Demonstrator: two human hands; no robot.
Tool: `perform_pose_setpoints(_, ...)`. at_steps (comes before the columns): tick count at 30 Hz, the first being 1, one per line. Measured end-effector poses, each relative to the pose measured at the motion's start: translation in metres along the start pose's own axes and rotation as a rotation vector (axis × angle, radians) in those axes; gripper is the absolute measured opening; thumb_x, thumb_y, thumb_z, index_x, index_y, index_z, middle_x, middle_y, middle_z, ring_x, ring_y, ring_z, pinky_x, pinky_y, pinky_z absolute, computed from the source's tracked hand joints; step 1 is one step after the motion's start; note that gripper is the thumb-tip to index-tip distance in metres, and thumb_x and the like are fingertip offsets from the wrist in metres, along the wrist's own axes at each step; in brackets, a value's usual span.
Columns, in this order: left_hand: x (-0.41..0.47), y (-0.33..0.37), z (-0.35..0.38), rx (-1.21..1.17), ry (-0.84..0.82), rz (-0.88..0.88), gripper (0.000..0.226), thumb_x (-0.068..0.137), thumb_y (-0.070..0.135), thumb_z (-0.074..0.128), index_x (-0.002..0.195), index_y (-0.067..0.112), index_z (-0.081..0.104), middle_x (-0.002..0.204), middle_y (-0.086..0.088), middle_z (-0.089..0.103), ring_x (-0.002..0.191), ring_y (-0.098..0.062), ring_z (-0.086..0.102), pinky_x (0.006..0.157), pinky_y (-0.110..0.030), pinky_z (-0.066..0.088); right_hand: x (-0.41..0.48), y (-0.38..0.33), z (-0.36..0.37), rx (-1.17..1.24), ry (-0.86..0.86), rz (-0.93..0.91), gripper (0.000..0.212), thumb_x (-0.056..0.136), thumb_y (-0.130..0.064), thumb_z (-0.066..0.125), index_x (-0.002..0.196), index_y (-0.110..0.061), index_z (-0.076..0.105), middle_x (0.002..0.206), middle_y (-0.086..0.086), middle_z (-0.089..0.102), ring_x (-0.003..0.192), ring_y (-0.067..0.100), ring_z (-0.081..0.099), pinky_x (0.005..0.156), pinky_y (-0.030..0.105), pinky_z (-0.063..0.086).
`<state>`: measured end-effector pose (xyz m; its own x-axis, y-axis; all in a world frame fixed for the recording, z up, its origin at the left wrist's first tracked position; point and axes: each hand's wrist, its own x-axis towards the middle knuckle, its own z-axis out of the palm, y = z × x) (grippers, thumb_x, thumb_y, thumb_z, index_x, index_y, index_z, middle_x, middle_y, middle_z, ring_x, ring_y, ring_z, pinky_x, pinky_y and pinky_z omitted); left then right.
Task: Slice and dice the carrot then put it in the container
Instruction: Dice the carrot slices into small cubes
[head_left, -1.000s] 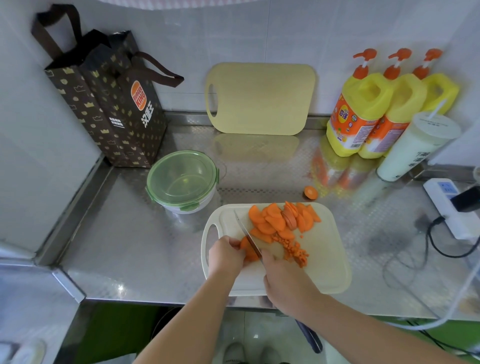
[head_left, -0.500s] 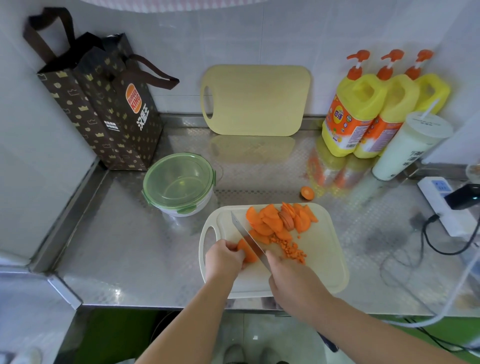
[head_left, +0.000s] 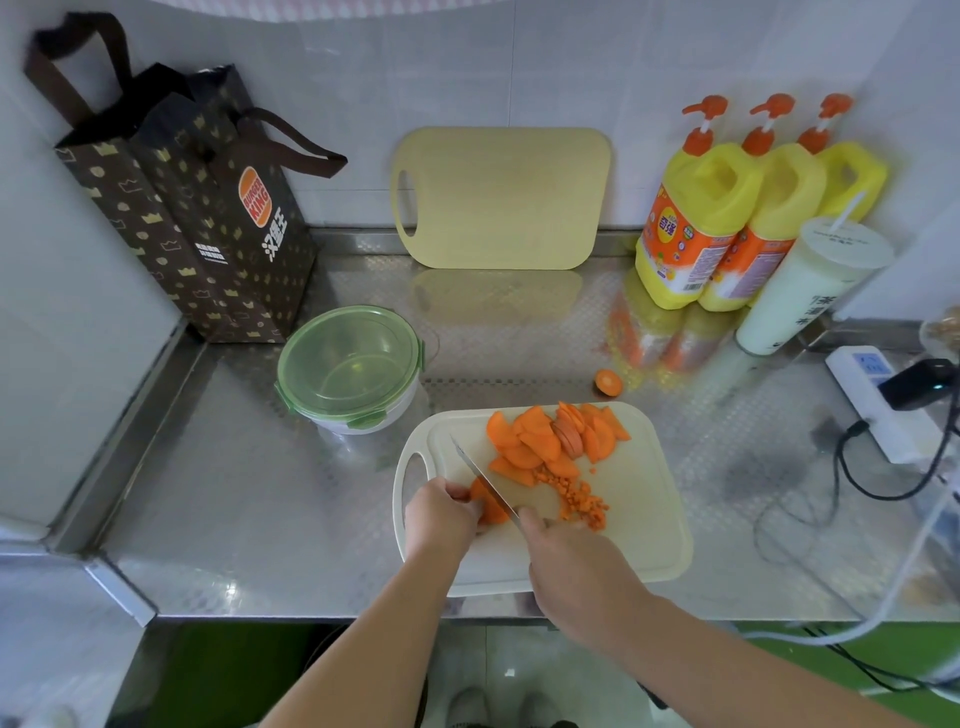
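**While the container is lidded, the carrot sits on the board**

Since the bench (head_left: 249, 519) is slick steel, I judge the board (head_left: 644, 525) could creep. The container (head_left: 353, 364), off the board's far left corner, has its green lid on and looks empty. Slices (head_left: 545, 439) heap at the board's far side: stiff, light, likely slippery. My right grip (head_left: 576, 564) is clamped on the knife (head_left: 480, 475). My left grip (head_left: 441, 514) pinches a carrot piece (head_left: 491, 509) under the blade, best held at its rear. Dice (head_left: 584, 504) lie just right.

Left hand (head_left: 441, 514), right hand (head_left: 579, 569), both curled.
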<state>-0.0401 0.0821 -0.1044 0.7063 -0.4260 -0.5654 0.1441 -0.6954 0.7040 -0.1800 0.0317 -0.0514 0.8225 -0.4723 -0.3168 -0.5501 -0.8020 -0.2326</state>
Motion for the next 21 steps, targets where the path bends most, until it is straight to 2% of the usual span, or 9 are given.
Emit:
perform_pose_setpoints(3,0.002,-0.001,0.0,-0.016,-0.008,-0.008,0.009,0.084,0.009,0.064,0.09,0.013,0.059,0.074,-0.006,0.072,0.072,-0.02,0.07,0.077,-0.035,0.057,0.003,-0.003,0.003,-0.023,-0.023,0.012,0.041,0.084,-0.004,0.053,0.12,-0.014,0.036,0.089,0.0,0.056,0.064,0.021,0.046,0.044,0.025,0.021)
perform_pose_setpoints(7,0.005,-0.003,0.0,-0.026,-0.02,-0.01,0.01,0.085,0.008,0.064,0.095,0.01,0.06,0.081,-0.007,0.072,0.07,-0.02,0.07,0.077,-0.036,0.058,0.007,0.0,0.006,-0.041,-0.04,0.011,0.042,0.084,-0.003,0.054,0.12,-0.014,0.035,0.088,0.001,0.056,0.063,0.021,0.046,0.043,0.024,0.022)
perform_pose_setpoints(11,0.006,-0.004,0.001,0.008,-0.014,0.003,0.008,0.086,0.01,0.062,0.091,0.015,0.058,0.077,-0.005,0.071,0.067,-0.016,0.068,0.069,-0.027,0.054,0.011,0.006,0.008,-0.019,-0.081,0.016,0.044,0.086,-0.002,0.051,0.124,-0.015,0.034,0.08,-0.003,0.048,0.065,0.021,0.051,0.044,0.023,0.026)
perform_pose_setpoints(13,0.006,-0.003,0.001,0.019,-0.013,0.012,0.009,0.086,0.009,0.06,0.085,0.017,0.057,0.072,-0.004,0.069,0.067,-0.017,0.067,0.067,-0.026,0.053,0.015,0.005,0.007,-0.013,-0.095,0.019,0.041,0.084,0.0,0.05,0.12,-0.014,0.037,0.082,0.0,0.055,0.07,0.022,0.058,0.047,0.024,0.031)
perform_pose_setpoints(15,0.005,-0.003,0.001,0.033,-0.014,0.019,0.01,0.085,0.008,0.058,0.081,0.017,0.056,0.07,-0.004,0.068,0.065,-0.017,0.065,0.065,-0.025,0.051,0.018,0.004,0.007,-0.009,-0.092,0.038,0.039,0.082,0.002,0.051,0.116,-0.013,0.04,0.092,0.003,0.063,0.072,0.02,0.059,0.056,0.027,0.039)
perform_pose_setpoints(17,0.006,-0.003,0.0,0.036,-0.015,0.022,0.013,0.085,0.008,0.058,0.078,0.018,0.055,0.067,-0.003,0.068,0.066,-0.017,0.065,0.065,-0.025,0.051,0.02,0.001,0.008,-0.014,-0.105,0.048,0.038,0.082,0.003,0.051,0.114,-0.014,0.04,0.097,0.003,0.064,0.074,0.02,0.059,0.06,0.028,0.041)
perform_pose_setpoints(21,0.004,-0.004,0.0,0.032,-0.014,0.03,0.006,0.086,0.01,0.06,0.088,0.015,0.058,0.071,-0.002,0.069,0.063,-0.011,0.063,0.055,-0.019,0.045,0.024,0.001,0.008,0.04,-0.051,0.07,0.033,0.08,0.006,0.046,0.103,-0.016,0.034,0.089,0.003,0.06,0.066,0.02,0.05,0.047,0.025,0.029)
